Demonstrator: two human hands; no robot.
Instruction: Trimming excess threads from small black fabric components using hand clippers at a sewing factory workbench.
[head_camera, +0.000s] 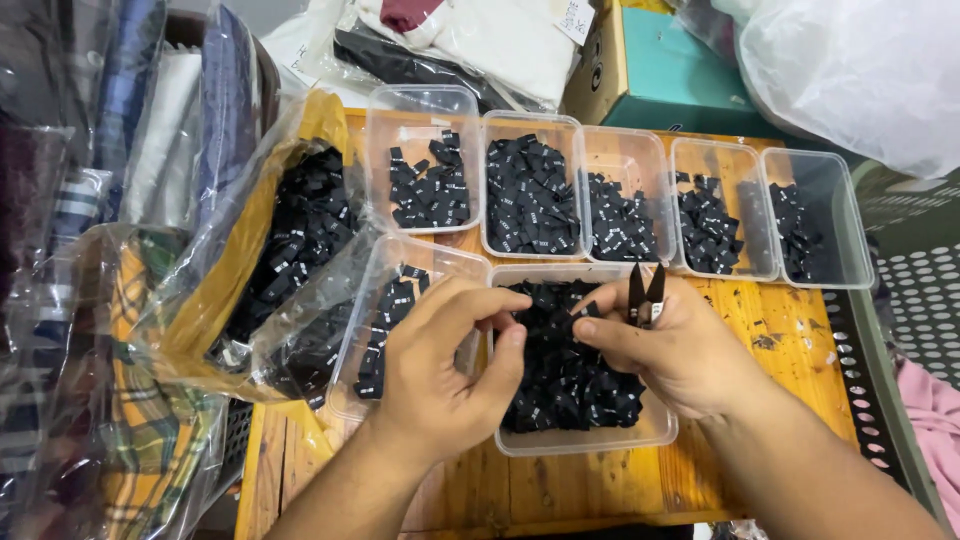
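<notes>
Head view: our left hand (440, 375) fingers pinch a black label (525, 318); right hand (665, 350) fingers grip thread snips (645, 295). The sharp tips could nick us.

Black garment labels (565, 375) with small white markings fill clear plastic tubs (585, 440). A transparent bag (290, 250) holds more black labels with white print, backed by mustard-yellow cloth (215, 300). The wooden tabletop (770, 340) is orange-brown with dark flecks. Thread snips (645, 295) are black. Folded plaid fabric (150, 430) shows yellow, green and white checks. A cardboard box (665, 70) is teal; a perforated crate (925, 300) is grey-green; pink cloth (935, 410) lies at right.
</notes>
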